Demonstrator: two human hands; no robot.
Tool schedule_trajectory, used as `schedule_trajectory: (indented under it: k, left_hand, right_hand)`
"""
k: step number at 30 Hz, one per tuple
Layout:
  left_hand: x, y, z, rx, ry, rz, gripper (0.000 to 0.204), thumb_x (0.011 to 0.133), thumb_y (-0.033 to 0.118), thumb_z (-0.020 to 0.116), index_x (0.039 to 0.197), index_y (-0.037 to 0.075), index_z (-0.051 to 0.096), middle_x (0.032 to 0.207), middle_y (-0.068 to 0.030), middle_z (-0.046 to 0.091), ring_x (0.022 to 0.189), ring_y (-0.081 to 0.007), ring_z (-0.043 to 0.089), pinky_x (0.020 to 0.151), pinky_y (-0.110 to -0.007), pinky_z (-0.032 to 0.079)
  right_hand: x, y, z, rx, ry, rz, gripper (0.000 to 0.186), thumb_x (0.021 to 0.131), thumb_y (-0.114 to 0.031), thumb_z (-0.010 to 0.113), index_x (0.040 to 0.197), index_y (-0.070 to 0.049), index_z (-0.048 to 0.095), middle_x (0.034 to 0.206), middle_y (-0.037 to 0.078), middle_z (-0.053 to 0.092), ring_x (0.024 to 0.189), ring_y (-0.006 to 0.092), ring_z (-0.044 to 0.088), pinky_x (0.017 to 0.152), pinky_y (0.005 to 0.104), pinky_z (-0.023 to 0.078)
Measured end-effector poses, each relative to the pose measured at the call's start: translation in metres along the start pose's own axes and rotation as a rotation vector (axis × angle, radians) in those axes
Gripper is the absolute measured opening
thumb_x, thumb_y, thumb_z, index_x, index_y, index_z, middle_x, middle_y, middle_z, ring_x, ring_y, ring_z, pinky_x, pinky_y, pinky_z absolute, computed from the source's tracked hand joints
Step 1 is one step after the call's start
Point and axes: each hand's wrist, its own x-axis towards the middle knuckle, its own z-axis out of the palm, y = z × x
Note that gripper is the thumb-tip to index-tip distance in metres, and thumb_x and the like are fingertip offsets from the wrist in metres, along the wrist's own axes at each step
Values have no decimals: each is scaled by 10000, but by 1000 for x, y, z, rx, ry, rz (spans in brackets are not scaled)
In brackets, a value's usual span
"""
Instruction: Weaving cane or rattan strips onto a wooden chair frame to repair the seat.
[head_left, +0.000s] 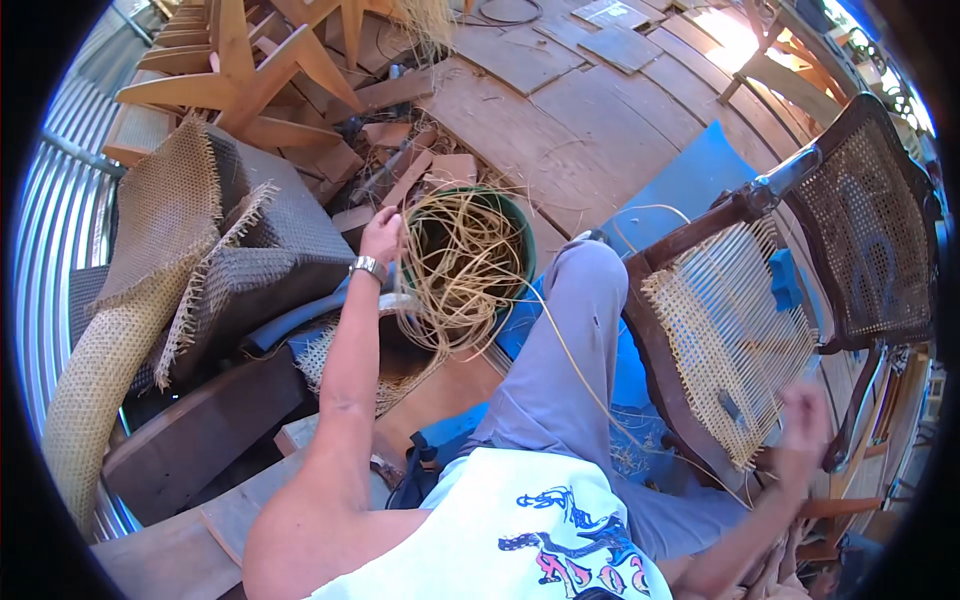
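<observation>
A dark wooden chair (650, 370) stands tilted at my right, its seat partly woven with pale cane (715, 370). My right hand (803, 430), smeared by motion, is beside the seat's near right edge; its fingers are unclear. Ahead of me a green bucket (527, 235) holds a tangled heap of cane strands (465, 265), some spilling over its rim. At the bucket's left side my left hand (383, 235) is closed around strands at the edge of the heap. One long strand (570, 355) runs from the bucket across my leg toward the chair. A blue block (785, 280) and a small dark piece (730, 405) rest on the seat.
Rolled cane webbing (125, 350) and a dark woven sheet (285, 200) lean at the left. Wooden chair parts (245, 80) are piled at the back left. A dark wooden beam (205, 435) lies near my left arm. Blue sheeting (690, 185) covers some of the board floor (590, 125).
</observation>
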Motion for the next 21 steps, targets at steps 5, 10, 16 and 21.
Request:
schedule_trajectory:
  k: [5, 10, 16, 21]
  left_hand:
    - [-39, 26, 7, -118, -205, 90, 289, 961, 340, 588, 1073, 74, 588, 827, 75, 541, 706, -14, 524, 649, -216, 508]
    - [-67, 10, -1, 298, -423, 433, 1150, 601, 393, 902, 1482, 68, 236, 1484, -123, 320, 1318, -250, 398, 1025, -395, 411]
    - [-127, 5, 63, 916, -395, 496, 1146, 508, 445, 912, 1405, 0, 354, 1517, -253, 207, 1411, -360, 254, 1152, -405, 256]
    - [-70, -30, 83, 1171, -577, 453, 854, 588, 434, 871, 1281, 105, 496, 1425, -214, 365, 1180, -415, 520, 986, -448, 460]
  right_hand:
    - [65, -50, 241, -105, -322, -672, 198, 932, -44, 470, 1068, 75, 552, 1215, 240, 562, 1152, 359, 543, 986, 392, 433]
    - [81, -41, 407, -241, -552, -276, 163, 895, -81, 491, 940, 69, 535, 825, 209, 598, 784, 351, 620, 741, 434, 507]
    - [68, -82, 247, 501, -600, -18, 75, 934, -109, 565, 951, -39, 588, 780, -4, 569, 689, 77, 528, 600, 234, 429]
    - [1, 5, -66, 481, 261, 176, 277, 877, -114, 530, 1152, -90, 557, 913, -15, 536, 733, 33, 477, 586, 138, 355]
